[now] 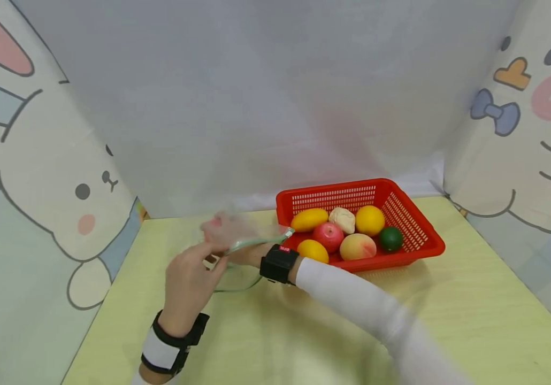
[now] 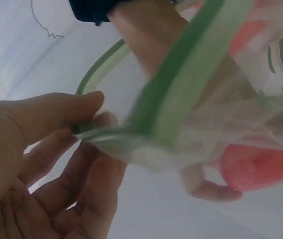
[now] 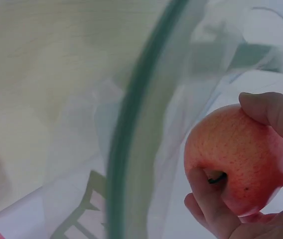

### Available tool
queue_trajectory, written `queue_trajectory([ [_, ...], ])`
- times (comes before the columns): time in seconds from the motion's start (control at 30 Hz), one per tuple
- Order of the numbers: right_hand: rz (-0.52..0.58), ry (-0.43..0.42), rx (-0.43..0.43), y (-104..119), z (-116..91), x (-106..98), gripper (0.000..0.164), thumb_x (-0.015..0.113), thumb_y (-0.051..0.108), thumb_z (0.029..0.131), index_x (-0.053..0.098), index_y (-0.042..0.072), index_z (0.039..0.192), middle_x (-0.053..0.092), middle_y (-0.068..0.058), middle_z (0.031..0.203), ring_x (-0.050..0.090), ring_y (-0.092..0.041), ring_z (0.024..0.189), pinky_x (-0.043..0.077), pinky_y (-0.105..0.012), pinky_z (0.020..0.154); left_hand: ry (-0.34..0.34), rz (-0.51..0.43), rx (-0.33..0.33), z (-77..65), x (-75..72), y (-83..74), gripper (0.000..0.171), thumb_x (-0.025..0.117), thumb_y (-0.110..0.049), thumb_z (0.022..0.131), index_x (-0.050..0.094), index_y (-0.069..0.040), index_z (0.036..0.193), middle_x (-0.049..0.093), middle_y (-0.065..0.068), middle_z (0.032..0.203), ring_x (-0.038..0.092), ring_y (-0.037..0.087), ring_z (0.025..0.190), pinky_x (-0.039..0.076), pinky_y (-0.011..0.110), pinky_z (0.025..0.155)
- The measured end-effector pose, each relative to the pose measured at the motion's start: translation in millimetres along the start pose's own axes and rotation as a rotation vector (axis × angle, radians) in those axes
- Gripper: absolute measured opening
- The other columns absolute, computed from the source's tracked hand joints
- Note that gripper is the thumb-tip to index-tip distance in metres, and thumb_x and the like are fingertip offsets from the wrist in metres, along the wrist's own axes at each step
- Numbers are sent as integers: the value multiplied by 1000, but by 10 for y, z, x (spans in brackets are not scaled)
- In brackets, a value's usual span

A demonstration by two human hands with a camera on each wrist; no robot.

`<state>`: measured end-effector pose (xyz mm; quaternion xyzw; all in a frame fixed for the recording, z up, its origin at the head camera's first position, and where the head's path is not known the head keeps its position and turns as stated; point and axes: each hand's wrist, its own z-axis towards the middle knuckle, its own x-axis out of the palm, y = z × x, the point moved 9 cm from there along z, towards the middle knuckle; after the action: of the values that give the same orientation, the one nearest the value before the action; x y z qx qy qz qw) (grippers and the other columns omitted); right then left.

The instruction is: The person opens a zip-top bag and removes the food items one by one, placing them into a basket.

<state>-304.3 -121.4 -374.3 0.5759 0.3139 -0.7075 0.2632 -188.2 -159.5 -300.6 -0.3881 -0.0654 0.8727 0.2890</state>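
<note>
My left hand pinches the edge of a clear zip bag with a green seal strip, between thumb and fingers. The bag's mouth hangs open around my right forearm. Inside the bag, my right hand grips a red apple, thumb on top and fingers curled beneath, one fingertip at the stem hollow. Through the film in the left wrist view, the apple shows at the lower right. In the head view the bag and right hand are blurred, held above the table to the left of the basket.
A red plastic basket stands at the table's back right, close by my right wrist. In it lie a yellow mango, oranges, a peach, a red fruit, a green one and a whitish lump. Printed cloth walls surround the table.
</note>
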Motion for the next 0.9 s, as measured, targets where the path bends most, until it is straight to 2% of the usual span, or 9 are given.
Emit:
queue_trajectory([
  [0.07,152,-46,-10,-18,-57,-23,13,62,35,105,59,22,104,56,5,95,49,-17,93,41,-25,80,30,28,-46,7,42,67,20,88,-1,78,83,-10,95,81,6,84,74,20,70,53,32,54],
  [0.1,156,-95,-6,-36,-116,-66,21,71,34,101,61,21,114,60,3,103,49,-18,100,44,-26,86,45,30,-69,12,62,101,19,87,-1,79,83,-9,96,81,6,85,75,22,71,54,34,54],
  [0.13,295,-109,-11,-59,-180,-79,29,77,33,98,62,21,118,62,1,107,51,-18,104,47,-25,87,59,26,-92,18,81,134,18,86,0,80,83,-8,96,82,7,86,75,23,72,54,36,54],
  [0.17,355,-118,-29,-70,-255,-91,34,80,30,95,61,19,121,63,-1,110,53,-19,106,50,-25,88,70,26,-108,22,100,167,17,85,0,82,82,-7,97,82,8,87,76,25,73,55,38,55],
  [0.27,494,-59,-45,-95,-503,-110,53,85,27,91,58,17,135,68,-4,121,61,-20,113,58,-27,92,87,14,-148,34,138,252,13,82,1,84,82,-5,96,82,10,89,76,27,74,56,41,58],
  [0.43,523,27,-66,-134,-899,-237,67,88,29,88,53,17,144,66,-7,130,67,-23,113,61,-33,95,99,-13,-178,42,181,348,10,80,0,87,81,-5,95,82,11,89,77,28,77,58,45,64],
  [0.6,553,91,-73,-316,-1269,-396,67,89,32,86,54,22,142,56,-6,137,65,-20,116,60,-33,96,125,-41,-203,38,226,424,8,81,-2,89,81,-5,97,82,11,89,77,29,79,58,46,68],
  [0.7,551,125,1,-569,-1463,-486,70,89,34,85,53,26,144,54,-5,141,64,-21,116,62,-36,95,142,-53,-213,38,251,462,9,82,-4,89,81,-4,99,82,12,89,77,30,79,57,44,67],
  [0.9,498,108,176,-1265,-1775,-596,71,92,30,82,56,26,142,56,-9,142,62,-28,120,64,-45,92,173,-70,-228,24,300,507,10,82,-8,90,82,-5,100,82,11,90,77,29,80,57,40,66],
])
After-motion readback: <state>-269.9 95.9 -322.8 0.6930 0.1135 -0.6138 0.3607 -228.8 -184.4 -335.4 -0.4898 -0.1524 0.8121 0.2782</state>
